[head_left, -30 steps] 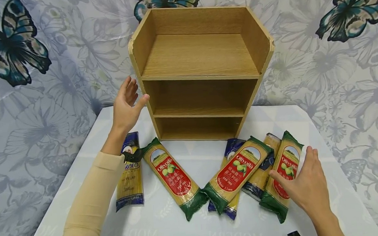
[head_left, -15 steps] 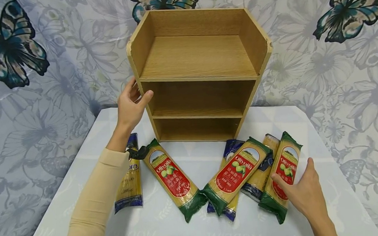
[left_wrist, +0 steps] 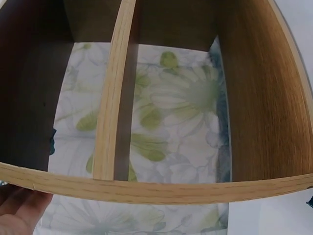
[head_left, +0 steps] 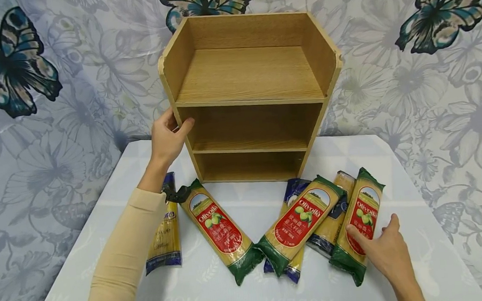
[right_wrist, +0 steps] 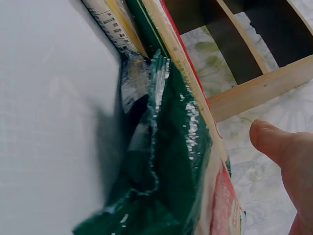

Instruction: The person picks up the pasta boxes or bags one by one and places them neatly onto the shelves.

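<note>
A small wooden shelf unit (head_left: 250, 102) stands upright at the back of the table. My left hand (head_left: 166, 139) grips its left side panel, the thumb at the front edge and the fingers partly hidden behind the panel. In the left wrist view, fingertips (left_wrist: 24, 208) show against the panel's edge (left_wrist: 156, 191). My right hand (head_left: 385, 247) is at the rightmost green-ended spaghetti pack (head_left: 359, 226), thumb over its label and fingers spread beside it. In the right wrist view the thumb (right_wrist: 274, 139) appears apart from the pack (right_wrist: 181, 161).
Another green-ended pack (head_left: 218, 230) lies slanted in front of the shelf, and one more (head_left: 301, 223) lies over a blue-ended pack (head_left: 296, 262). A second blue-ended pack (head_left: 165, 238) is under my left forearm. A clear-wrapped pack (head_left: 330, 225) lies between the right-hand packs.
My left hand has moved right onto the shelf's side panel and taken hold of it. My right hand has shifted slightly down and left beside the rightmost pack. The packs lie as before.
</note>
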Tool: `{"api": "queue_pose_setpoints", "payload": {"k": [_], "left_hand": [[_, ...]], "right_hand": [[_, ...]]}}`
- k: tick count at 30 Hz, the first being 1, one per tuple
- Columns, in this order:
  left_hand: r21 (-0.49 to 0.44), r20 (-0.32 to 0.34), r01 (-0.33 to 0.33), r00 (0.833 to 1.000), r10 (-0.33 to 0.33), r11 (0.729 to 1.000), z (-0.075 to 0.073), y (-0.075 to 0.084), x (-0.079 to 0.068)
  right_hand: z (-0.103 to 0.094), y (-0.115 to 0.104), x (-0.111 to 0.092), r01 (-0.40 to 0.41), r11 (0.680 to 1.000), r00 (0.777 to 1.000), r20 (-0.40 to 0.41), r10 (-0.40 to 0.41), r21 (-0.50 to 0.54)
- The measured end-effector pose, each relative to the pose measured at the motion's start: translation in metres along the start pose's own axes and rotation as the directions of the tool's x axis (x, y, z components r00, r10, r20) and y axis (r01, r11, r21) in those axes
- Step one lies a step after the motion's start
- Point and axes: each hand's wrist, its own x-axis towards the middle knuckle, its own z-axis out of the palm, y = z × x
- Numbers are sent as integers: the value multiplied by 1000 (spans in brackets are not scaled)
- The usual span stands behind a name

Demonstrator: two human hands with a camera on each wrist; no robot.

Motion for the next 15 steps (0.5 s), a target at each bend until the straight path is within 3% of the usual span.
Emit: {"api": "queue_pose_setpoints", "payload": {"k": [5,12,15], "left_hand": [[27,0,2,1000,-2,1000,-1,1,-1],[75,-3,-47,999,47,996,0,25,-11],[83,-11,-62,998,64,995,1,27,-11]], "right_hand": [[5,3,-1,2,1000,1000,-3,-2,-5],[12,3,-2,14,1000,1000,-10,-14,1],[14,4,-2,-2,1000,1000,-8,2,10]]}}
